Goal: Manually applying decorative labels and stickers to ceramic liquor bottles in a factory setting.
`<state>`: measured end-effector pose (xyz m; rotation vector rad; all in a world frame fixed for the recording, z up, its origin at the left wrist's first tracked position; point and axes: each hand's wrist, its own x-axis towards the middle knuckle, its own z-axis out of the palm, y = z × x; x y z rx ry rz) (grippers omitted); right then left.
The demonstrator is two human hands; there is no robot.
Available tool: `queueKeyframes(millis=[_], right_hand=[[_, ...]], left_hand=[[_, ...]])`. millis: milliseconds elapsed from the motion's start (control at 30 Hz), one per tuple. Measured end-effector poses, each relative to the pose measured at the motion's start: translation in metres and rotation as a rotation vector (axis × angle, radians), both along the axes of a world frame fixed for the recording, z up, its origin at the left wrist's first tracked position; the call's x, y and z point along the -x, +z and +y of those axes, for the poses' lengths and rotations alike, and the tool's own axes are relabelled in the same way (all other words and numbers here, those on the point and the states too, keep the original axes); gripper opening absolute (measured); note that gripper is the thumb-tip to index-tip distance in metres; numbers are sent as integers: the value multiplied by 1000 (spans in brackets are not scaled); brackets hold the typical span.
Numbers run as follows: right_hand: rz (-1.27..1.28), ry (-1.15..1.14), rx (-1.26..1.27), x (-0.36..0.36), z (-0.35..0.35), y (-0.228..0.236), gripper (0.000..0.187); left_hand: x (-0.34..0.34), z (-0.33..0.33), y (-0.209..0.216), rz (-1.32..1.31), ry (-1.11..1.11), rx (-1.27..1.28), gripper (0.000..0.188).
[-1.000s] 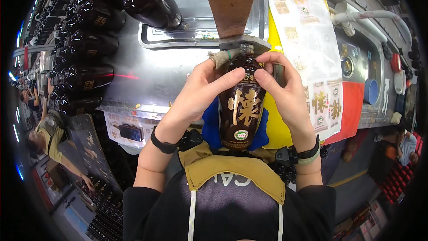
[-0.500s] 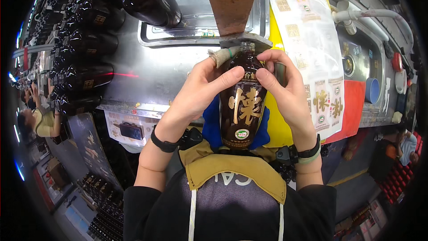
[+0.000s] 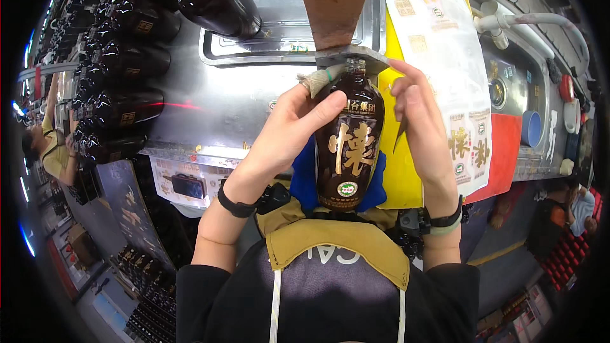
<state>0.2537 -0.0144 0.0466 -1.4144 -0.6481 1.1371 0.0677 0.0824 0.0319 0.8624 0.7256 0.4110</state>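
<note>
A dark glass bottle (image 3: 362,168) with gold characters and a small green-and-white round mark lies on blue cloth (image 3: 304,174) in front of me, its open neck pointing away. My left hand (image 3: 304,114) grips the bottle's shoulder from the left, thumb on top, with a beige finger cover on one finger. Off to the bottle's right, my right hand (image 3: 419,111) is apart from the glass. A thin, dark, pointed blade-like piece (image 3: 401,132) sticks out below its curled fingers. That hand's index finger reaches toward the metal plate (image 3: 330,59) at the bottle's neck.
A brown post (image 3: 333,6) rises above the plate. Another dark bottle (image 3: 222,3) lies on a metal tray (image 3: 216,57); several more line the left side. Printed transfer sheets (image 3: 438,44) cover yellow and red material at right, beside a sink with a blue cup (image 3: 531,128).
My right hand has come off the bottle's shoulder and moved right, uncovering more gold lettering. A thin dark piece now shows under its fingers. My left hand keeps its hold.
</note>
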Motion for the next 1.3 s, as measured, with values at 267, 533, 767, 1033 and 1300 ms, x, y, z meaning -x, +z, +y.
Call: queueKeyframes(millis=[267, 533, 767, 1033, 1300], right_hand=[[-235, -4, -105, 30, -35, 12, 23], [-240, -9, -77, 33, -35, 9, 22], [-296, -14, -85, 33, -34, 7, 22], [-104, -73, -116, 18, -29, 15, 23], [10, -15, 27, 13, 0, -8, 32]], left_hand=[[0, -3, 0, -9, 22, -43, 46], [0, -3, 1, -4, 28, -54, 46], [0, -3, -1, -3, 23, -42, 45], [-1, -3, 5, -24, 41, 66, 45], [-4, -8, -3, 15, 57, -96, 46]])
